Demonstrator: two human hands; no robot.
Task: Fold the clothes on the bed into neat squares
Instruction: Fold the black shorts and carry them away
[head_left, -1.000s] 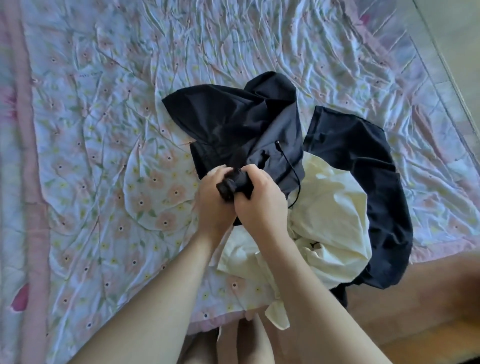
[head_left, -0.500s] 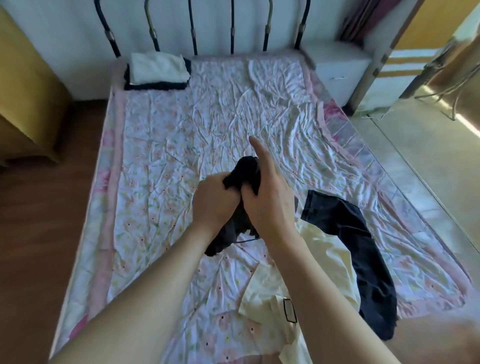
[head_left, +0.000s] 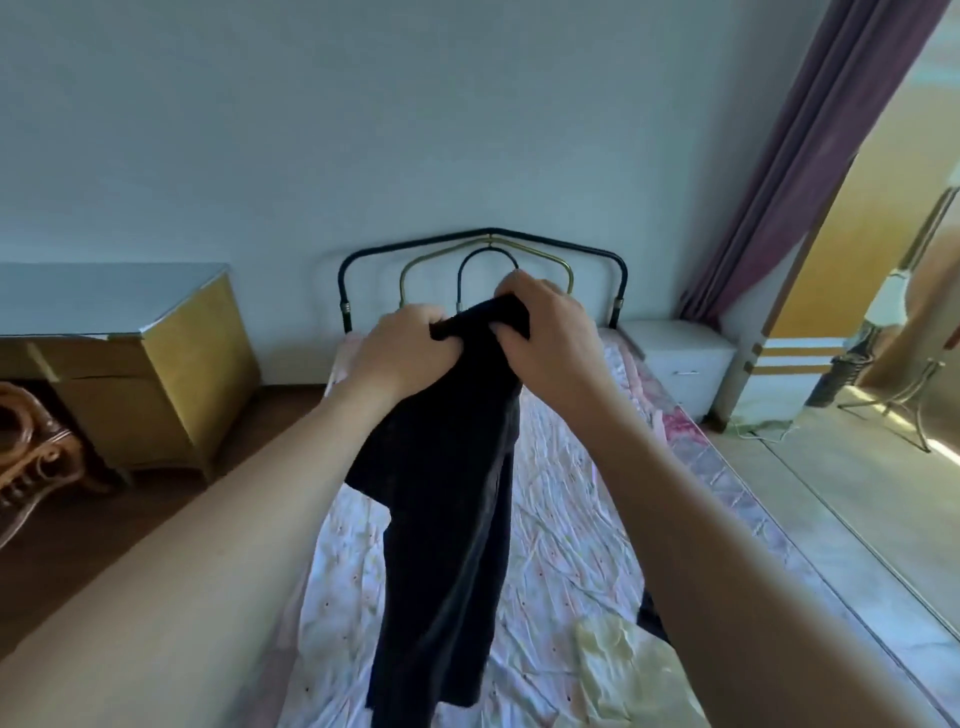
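Hands, left (head_left: 402, 348) and right (head_left: 550, 332), clamp black garment (head_left: 447, 519) hanging lengthwise, straight down.

Pale wall (head_left: 363, 130), yellow cabinet (head_left: 156, 395) (purple curtain (head_left: 810, 171) right)

Both arms stretched straight out and raised, left hand (head_left: 402, 349) and right hand (head_left: 550, 332) close together up front, each with fingers curled into a tight pinch on a black garment (head_left: 447, 493).
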